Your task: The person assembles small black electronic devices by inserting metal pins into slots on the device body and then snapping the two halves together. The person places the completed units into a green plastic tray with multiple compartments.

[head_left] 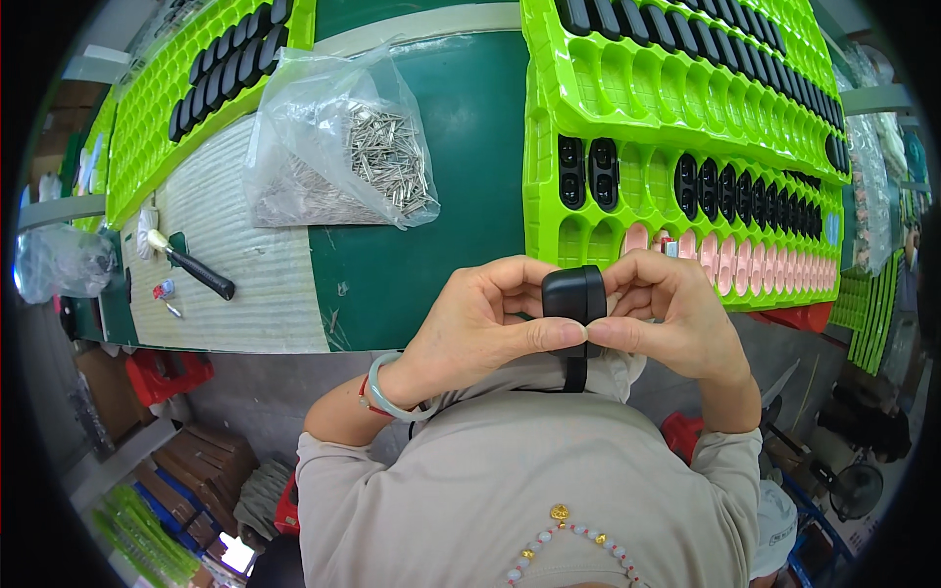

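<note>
1. Head view: we look down at a person's two bare hands meeting over the near side of a green counter [478, 118].
2. Between them is a small, rounded black case [569, 290], upright, with a seam running down its right part; it appears raised off the counter, just before a row of pink pieces [725, 263].
3. Left hand [470, 318]: its fingers are clamped on the case's left side, thumb pressed low on the front.
4. Right hand [676, 318]: its fingers pinch the right edge, bent around it; the two thumb tips nearly meet at the seam. We cannot see the fingertips behind.
5. We judge the case light and stiff, probably hard plastic. Its smooth, curved shell could slip or scratch, so we would hold it by the opposite sides, with soft pressure near the seam, which may be the weakest part.
6. Beyond the right hand we see a lime-green tray [647, 169] with pink pieces and black cases in its hollows.
7. Farther left, a clear bag [294, 147] of thin metal pins [387, 152] sits on the counter, and a black-handled tool [203, 276] lies on a pale ribbed mat [265, 284].
</note>
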`<move>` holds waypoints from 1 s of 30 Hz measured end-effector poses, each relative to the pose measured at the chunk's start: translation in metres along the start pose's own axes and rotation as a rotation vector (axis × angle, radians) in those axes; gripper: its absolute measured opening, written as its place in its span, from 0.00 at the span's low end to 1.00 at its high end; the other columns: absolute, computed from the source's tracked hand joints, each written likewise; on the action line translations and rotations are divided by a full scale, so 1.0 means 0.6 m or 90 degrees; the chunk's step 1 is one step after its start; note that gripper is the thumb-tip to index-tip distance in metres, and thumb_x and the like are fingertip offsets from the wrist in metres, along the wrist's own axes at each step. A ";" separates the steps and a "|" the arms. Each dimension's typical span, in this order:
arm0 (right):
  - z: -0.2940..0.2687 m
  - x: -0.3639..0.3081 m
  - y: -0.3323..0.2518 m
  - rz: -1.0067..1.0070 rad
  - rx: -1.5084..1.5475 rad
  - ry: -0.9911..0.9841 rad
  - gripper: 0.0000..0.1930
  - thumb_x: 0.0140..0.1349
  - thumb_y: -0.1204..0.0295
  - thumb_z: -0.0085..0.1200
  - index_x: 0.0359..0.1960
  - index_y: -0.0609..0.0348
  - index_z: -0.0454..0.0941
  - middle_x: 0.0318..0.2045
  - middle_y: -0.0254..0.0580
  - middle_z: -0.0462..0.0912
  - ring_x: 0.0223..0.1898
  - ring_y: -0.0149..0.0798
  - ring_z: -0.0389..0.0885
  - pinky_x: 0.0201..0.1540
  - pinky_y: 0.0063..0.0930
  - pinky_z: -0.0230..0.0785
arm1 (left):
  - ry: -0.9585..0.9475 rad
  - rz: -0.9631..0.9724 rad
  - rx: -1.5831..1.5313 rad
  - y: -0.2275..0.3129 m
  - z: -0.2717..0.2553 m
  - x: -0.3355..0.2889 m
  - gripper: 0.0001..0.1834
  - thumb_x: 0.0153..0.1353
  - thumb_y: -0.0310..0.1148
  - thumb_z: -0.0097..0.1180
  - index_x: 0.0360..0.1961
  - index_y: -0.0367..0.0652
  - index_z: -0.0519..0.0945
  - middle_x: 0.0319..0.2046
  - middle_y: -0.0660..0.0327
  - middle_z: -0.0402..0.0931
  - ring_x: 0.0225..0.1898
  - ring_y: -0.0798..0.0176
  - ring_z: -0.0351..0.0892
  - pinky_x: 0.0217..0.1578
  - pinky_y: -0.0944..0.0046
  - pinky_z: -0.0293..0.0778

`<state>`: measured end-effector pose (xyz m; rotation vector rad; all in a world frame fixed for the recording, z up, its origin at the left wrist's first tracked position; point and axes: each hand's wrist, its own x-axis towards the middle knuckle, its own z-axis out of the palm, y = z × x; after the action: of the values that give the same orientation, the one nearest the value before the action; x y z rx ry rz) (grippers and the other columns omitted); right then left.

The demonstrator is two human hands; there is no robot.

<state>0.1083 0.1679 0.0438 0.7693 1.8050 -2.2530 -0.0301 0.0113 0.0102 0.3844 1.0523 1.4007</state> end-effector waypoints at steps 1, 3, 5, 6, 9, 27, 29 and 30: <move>0.000 0.000 -0.001 0.006 0.010 -0.003 0.13 0.52 0.78 0.62 0.37 0.68 0.72 0.29 0.39 0.81 0.31 0.25 0.79 0.33 0.17 0.71 | -0.003 0.006 0.008 0.000 0.000 0.001 0.18 0.52 0.27 0.64 0.43 0.33 0.74 0.36 0.60 0.78 0.38 0.71 0.77 0.40 0.71 0.75; 0.000 0.001 -0.002 0.013 0.031 -0.005 0.13 0.52 0.79 0.61 0.37 0.68 0.72 0.30 0.39 0.80 0.32 0.25 0.79 0.33 0.17 0.71 | -0.003 -0.003 -0.002 -0.001 -0.001 0.002 0.18 0.52 0.26 0.64 0.43 0.33 0.74 0.36 0.59 0.78 0.38 0.71 0.77 0.40 0.71 0.75; -0.002 0.002 -0.001 0.023 0.052 -0.008 0.13 0.52 0.79 0.61 0.37 0.68 0.72 0.31 0.39 0.80 0.32 0.26 0.79 0.34 0.17 0.71 | -0.005 -0.020 -0.027 -0.001 -0.002 0.004 0.18 0.52 0.26 0.63 0.43 0.33 0.74 0.36 0.60 0.78 0.38 0.71 0.77 0.40 0.71 0.75; -0.004 0.005 0.001 0.030 0.064 -0.011 0.12 0.52 0.79 0.62 0.36 0.68 0.72 0.31 0.39 0.80 0.32 0.26 0.79 0.34 0.17 0.72 | -0.006 -0.032 -0.048 -0.001 -0.004 0.005 0.18 0.52 0.26 0.63 0.43 0.33 0.74 0.36 0.60 0.78 0.38 0.71 0.77 0.41 0.71 0.75; -0.012 0.011 0.008 0.050 0.096 -0.026 0.12 0.51 0.78 0.62 0.35 0.67 0.73 0.31 0.39 0.80 0.32 0.26 0.79 0.34 0.17 0.72 | -0.008 -0.065 -0.091 -0.001 -0.007 0.007 0.18 0.53 0.26 0.63 0.44 0.33 0.74 0.37 0.60 0.78 0.38 0.72 0.77 0.41 0.71 0.75; -0.010 0.010 0.005 0.050 0.051 -0.021 0.12 0.52 0.74 0.63 0.33 0.68 0.74 0.29 0.38 0.80 0.28 0.25 0.79 0.31 0.16 0.72 | -0.022 -0.073 -0.094 -0.010 -0.019 0.008 0.18 0.51 0.21 0.62 0.45 0.33 0.74 0.40 0.58 0.78 0.42 0.68 0.78 0.44 0.68 0.75; -0.005 0.006 -0.001 0.035 -0.020 0.000 0.12 0.51 0.74 0.63 0.33 0.68 0.74 0.29 0.38 0.80 0.28 0.25 0.79 0.31 0.16 0.72 | -0.018 -0.054 -0.066 -0.008 -0.017 0.006 0.18 0.51 0.21 0.62 0.44 0.33 0.74 0.40 0.57 0.78 0.41 0.67 0.78 0.44 0.68 0.75; -0.004 0.002 -0.005 0.037 -0.052 0.005 0.12 0.51 0.74 0.63 0.33 0.68 0.74 0.29 0.38 0.80 0.29 0.25 0.79 0.32 0.16 0.72 | -0.022 -0.036 -0.058 -0.010 -0.016 0.005 0.18 0.51 0.21 0.63 0.44 0.33 0.74 0.39 0.57 0.78 0.41 0.67 0.78 0.44 0.67 0.76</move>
<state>0.1066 0.1710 0.0454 0.8049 1.8404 -2.1302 -0.0344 0.0094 -0.0003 0.3088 0.9601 1.3814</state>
